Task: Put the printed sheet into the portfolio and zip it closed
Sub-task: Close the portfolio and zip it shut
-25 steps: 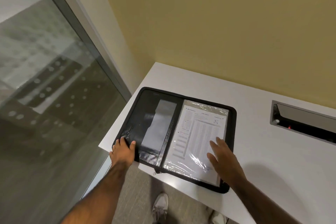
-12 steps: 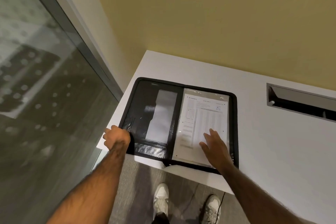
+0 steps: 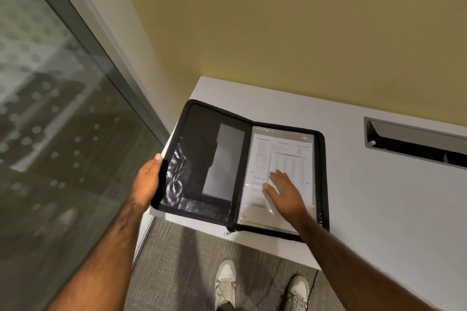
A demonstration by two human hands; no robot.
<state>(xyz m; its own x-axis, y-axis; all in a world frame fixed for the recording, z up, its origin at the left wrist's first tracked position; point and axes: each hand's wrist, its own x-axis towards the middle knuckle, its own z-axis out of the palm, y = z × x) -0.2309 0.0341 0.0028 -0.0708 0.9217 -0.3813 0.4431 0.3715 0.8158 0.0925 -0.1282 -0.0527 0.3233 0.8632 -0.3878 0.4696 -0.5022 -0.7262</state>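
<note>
A black zip portfolio lies open at the left end of the white table. Its left cover is tilted up off the table. My left hand grips that cover's outer edge. The printed sheet rests in the right half under a clear plastic sleeve. Flat on the sheet lies my right hand, fingers spread, holding nothing. A grey pocket panel shows inside the left cover. The zipper pull hangs at the spine's near end.
A recessed cable slot is set into the table at the right. A yellow wall runs behind the table and a glass partition stands on the left. My shoes are on grey carpet below the table's near edge.
My left hand has slid to the left cover's outer edge and lifted it off the table. The right hand stays flat on the sheet.
</note>
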